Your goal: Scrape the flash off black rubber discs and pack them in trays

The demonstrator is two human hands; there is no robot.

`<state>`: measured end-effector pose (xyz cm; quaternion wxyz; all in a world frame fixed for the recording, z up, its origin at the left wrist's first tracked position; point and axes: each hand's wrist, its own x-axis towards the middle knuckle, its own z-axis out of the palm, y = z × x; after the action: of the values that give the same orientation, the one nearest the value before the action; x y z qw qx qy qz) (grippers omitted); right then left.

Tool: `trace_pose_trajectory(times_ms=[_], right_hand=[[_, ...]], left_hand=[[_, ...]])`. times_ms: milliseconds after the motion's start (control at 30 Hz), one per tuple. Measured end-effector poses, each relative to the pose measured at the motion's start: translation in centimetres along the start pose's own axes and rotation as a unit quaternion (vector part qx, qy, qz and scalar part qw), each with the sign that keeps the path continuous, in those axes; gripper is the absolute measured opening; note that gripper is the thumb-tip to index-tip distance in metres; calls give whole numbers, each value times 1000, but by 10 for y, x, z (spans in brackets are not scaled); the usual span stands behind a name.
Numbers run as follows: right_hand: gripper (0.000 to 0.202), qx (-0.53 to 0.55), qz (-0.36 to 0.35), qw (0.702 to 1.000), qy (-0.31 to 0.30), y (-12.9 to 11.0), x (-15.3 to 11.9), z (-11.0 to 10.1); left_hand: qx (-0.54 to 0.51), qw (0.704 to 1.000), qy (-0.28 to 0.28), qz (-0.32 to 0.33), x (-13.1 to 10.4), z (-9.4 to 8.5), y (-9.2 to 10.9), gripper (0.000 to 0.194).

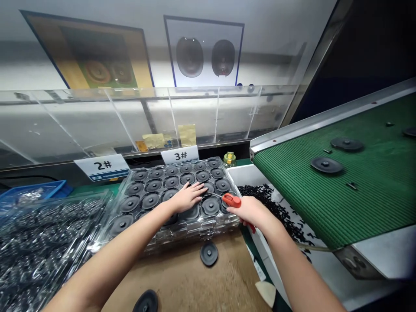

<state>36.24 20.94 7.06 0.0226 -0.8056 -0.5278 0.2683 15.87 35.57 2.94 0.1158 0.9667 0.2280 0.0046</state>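
My left hand (pixel 188 197) lies palm down with its fingers stretched out over black rounded discs in a clear plastic tray (pixel 190 225). My right hand (pixel 248 210) is wrapped round a red-handled tool (pixel 232 199) at the tray's right side. The tool's thin tip points left, toward a disc near my left fingertips. Rows of black discs (pixel 211 206) fill the tray pockets; my left hand and forearm hide some of them. A loose black disc (pixel 208 253) lies on the brown board in front of the tray, and another disc (pixel 146 302) is at the bottom edge.
A green conveyor belt (pixel 305 186) at right carries discs and small black pieces. Below it, a white bin (pixel 242 172) holds many small black pieces. More clear trays (pixel 48 229) stand at left beside a blue basket (pixel 61 189). Clear dividers (pixel 195 112) run along the back.
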Motion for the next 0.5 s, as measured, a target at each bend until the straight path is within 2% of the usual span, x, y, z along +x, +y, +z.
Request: trace_pose_trajectory(times_ms=[167,267,400,500], right_hand=[[33,10,-9,1000,-13,-1,-2,1],[33,27,-43,999,-14,-4,-4,3],[31,58,-88,994,2,-8,-12,11],[30,77,-79,994,23,-4,-20,18]], left_hand=[[4,1000,3,-8,1,2,1,48],[5,1000,9,-10,2,3,1,47],[4,1000,19,-11,2,4,0,46],[5,1000,24,-11,1,5,0,46]])
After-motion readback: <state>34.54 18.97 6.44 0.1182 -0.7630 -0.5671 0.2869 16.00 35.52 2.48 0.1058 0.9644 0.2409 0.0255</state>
